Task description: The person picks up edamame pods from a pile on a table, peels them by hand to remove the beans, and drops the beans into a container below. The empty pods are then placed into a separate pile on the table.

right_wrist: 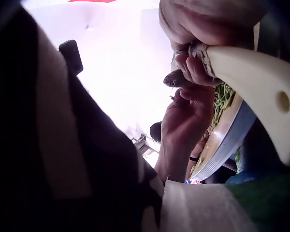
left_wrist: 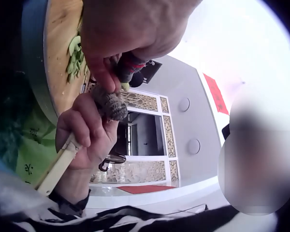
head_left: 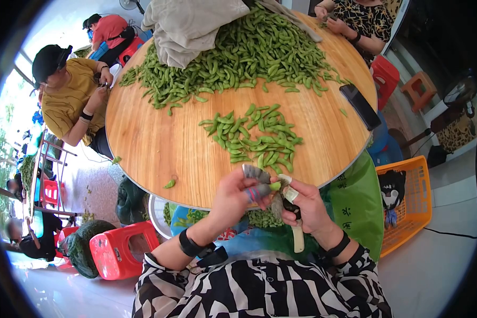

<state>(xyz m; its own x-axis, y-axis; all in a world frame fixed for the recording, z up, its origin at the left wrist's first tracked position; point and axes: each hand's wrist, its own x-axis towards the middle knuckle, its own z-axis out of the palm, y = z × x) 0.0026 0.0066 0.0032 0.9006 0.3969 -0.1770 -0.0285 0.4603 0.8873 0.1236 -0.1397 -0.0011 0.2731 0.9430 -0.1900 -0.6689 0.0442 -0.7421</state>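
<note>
My left hand (head_left: 237, 196), with grey wrapping on its fingertips, pinches a small green pod (head_left: 275, 186) just off the table's near edge. Close beside it, my right hand (head_left: 311, 211) grips a tool by its cream handle (head_left: 298, 238); its blade is hidden. The same handle (left_wrist: 58, 166) slants down from my right hand (left_wrist: 87, 126) in the left wrist view, with my left hand (left_wrist: 135, 29) above. In the right wrist view the handle (right_wrist: 261, 77) shows a hole near its end. Loose green pods (head_left: 265, 139) lie beyond both hands.
A large pod heap (head_left: 238, 53), partly under a grey cloth (head_left: 183, 32), covers the far side of the round table (head_left: 159, 153). A phone (head_left: 360, 106) lies at the right edge. An orange basket (head_left: 408, 212) and red stool (head_left: 116, 252) flank me; people sit around.
</note>
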